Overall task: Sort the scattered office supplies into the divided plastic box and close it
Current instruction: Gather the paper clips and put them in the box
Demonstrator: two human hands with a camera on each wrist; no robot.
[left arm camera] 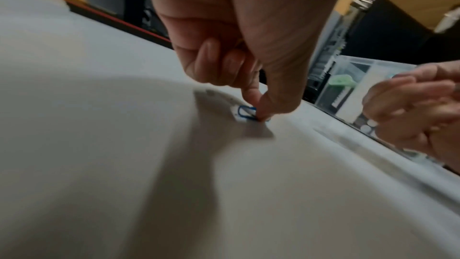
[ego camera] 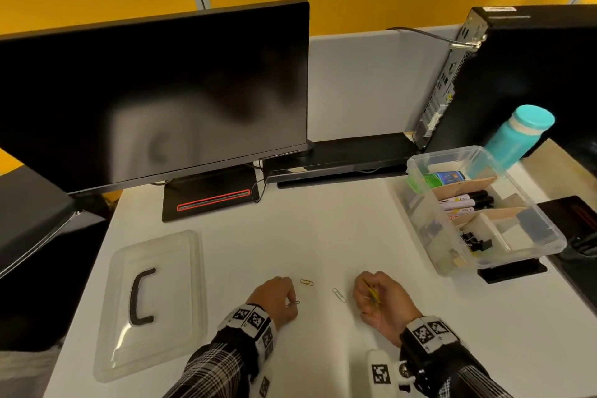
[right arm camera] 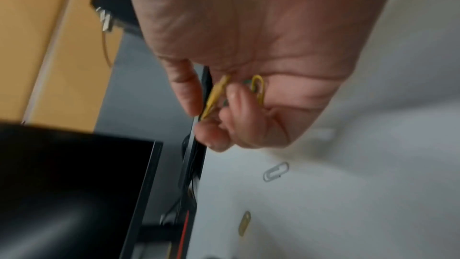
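On the white desk my left hand point(ego camera: 280, 298) pinches a blue paper clip point(left arm camera: 245, 112) against the surface with thumb and forefinger. My right hand point(ego camera: 378, 299), palm turned up, curls round several yellow paper clips point(right arm camera: 258, 88). Between the hands lie a gold paper clip point(ego camera: 307, 282) and a silver paper clip point(ego camera: 338, 295), both loose on the desk. The divided clear plastic box point(ego camera: 546, 247) stands open at the right, holding markers, binder clips and small packets. Its clear lid point(ego camera: 151, 304) with a black handle lies flat at the left.
A dark monitor point(ego camera: 155, 100) stands at the back left on its black stand point(ego camera: 206, 200). A black computer tower point(ego camera: 517, 74) and a teal bottle point(ego camera: 517, 136) stand behind the box. A black object point(ego camera: 575, 213) lies at the right edge.
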